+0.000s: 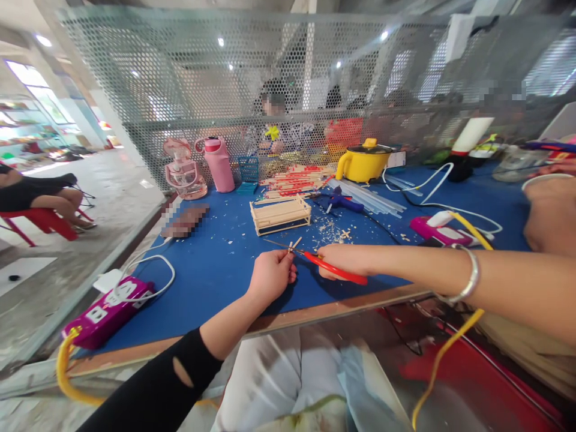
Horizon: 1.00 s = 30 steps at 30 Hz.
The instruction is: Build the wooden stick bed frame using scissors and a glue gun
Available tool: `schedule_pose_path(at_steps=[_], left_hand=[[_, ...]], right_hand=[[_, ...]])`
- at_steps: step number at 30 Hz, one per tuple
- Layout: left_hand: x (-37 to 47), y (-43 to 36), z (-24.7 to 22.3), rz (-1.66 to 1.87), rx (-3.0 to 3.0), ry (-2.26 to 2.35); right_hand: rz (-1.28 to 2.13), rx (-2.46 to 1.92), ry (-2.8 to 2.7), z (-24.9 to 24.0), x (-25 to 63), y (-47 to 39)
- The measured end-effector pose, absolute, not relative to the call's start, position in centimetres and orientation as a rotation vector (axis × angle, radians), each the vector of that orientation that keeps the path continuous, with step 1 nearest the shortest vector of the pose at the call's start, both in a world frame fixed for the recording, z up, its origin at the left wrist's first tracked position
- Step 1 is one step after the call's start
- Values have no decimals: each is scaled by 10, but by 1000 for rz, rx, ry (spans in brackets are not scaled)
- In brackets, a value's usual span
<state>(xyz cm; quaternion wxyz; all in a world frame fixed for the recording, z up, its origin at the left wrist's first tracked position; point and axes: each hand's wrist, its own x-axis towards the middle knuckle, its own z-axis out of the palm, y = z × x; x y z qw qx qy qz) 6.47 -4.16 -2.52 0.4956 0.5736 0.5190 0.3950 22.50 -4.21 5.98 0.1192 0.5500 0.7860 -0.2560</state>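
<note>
Wooden sticks (294, 243) sit pinched between left fingers (292, 273) while right fingers (327, 252) grip red-handled scissors (336, 270).

A bare stretch of blue counter (193, 264) lies open left of the wooden rack (281, 216) — behind that rack, the heaped sticks (294, 183) block the way, and the blue glue gun (344, 202) obstructs its right.
</note>
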Motion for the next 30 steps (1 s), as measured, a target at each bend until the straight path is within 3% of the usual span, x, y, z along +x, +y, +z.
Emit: schedule_pose_path(at_steps=[15, 24, 30], left_hand=[[67, -33, -22, 815, 1347, 1363], [67, -39, -16, 758, 1474, 1367], [43, -42, 0, 725, 1738, 1480]], right_hand=[[-923, 1874, 2068, 51, 222, -42], [-753, 1913, 2203, 57, 224, -56], [-459, 2083, 2183, 53, 286, -62]])
